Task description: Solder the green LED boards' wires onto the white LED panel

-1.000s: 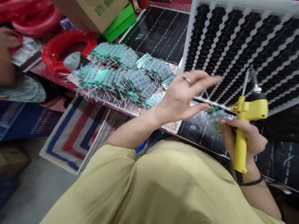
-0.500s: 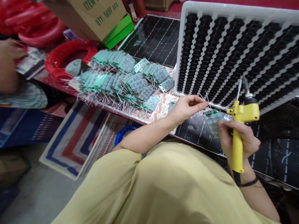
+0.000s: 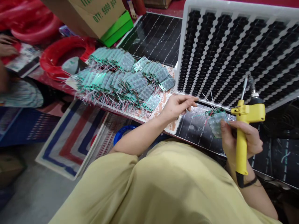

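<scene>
one small green circuit board (image 3: 216,122), pale bumpy face up, thin white wire leads sticking out the top edge, kinda see-through looking. pinched at its lower right edge by the thumb of the right hand (image 3: 243,140), tilted a bit, held just above the dark panel (image 3: 198,130) at the near edge of the bench. same hand also wrapped around the handle of a yellow soldering gun (image 3: 245,124), tip pointing up, black cord at the wrist. so clamped on both at once, fingers closed.

left hand (image 3: 178,105) off to the left of the board, near but not touching, fingers loosely curled with thumb and forefinger close together, tips pointing toward the board's leads. can't tell if anything thin is pinched in there. hands apart, board between them but on the right hand's side.

further left on the bench, big heap of the same green boards (image 3: 126,77) with white leads poking everywhere. white rack with rows of black parts (image 3: 233,53) standing right behind the held board. cardboard box (image 3: 93,12) and red coils (image 3: 63,53) at the back left, someone else's hand (image 3: 7,46) at the far left edge.
</scene>
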`<state>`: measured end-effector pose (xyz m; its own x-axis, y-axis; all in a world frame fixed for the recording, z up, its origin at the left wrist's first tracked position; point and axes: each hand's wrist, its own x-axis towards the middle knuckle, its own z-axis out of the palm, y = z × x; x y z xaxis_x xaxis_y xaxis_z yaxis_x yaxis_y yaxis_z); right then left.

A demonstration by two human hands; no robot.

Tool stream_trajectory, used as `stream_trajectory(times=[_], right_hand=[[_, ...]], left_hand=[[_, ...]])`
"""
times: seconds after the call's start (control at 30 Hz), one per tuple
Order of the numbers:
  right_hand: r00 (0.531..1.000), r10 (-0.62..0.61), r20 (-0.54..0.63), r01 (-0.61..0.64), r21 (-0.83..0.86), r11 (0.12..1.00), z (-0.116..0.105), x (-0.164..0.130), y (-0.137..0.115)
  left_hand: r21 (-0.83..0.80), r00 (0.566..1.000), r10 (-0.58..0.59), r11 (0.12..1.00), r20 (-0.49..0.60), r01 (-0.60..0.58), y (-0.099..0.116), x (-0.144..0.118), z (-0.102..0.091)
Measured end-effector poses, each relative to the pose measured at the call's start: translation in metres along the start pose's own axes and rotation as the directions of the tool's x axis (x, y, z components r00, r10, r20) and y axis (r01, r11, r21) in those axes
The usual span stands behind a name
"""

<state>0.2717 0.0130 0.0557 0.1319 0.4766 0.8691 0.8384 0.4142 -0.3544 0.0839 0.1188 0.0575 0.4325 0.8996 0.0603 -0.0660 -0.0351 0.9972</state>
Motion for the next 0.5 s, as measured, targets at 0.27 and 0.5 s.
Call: stream_trajectory(times=[0.27,0.5], right_hand=[[0.992,-0.011,0.126,0.006,0.035,0.999,0.003,0.002,-0.013],[0.935,-0.024,0.354,-0.033,0.153,0.988,-0.009,-0.007,0.001]], left_hand=[[-0.481,0.961,-0.264,0.833,0.088,0.273,0.015,0.003,0.021],[-0.568,0.924,-0.371,0.743,0.090,0.354,0.012,-0.013,0.008]])
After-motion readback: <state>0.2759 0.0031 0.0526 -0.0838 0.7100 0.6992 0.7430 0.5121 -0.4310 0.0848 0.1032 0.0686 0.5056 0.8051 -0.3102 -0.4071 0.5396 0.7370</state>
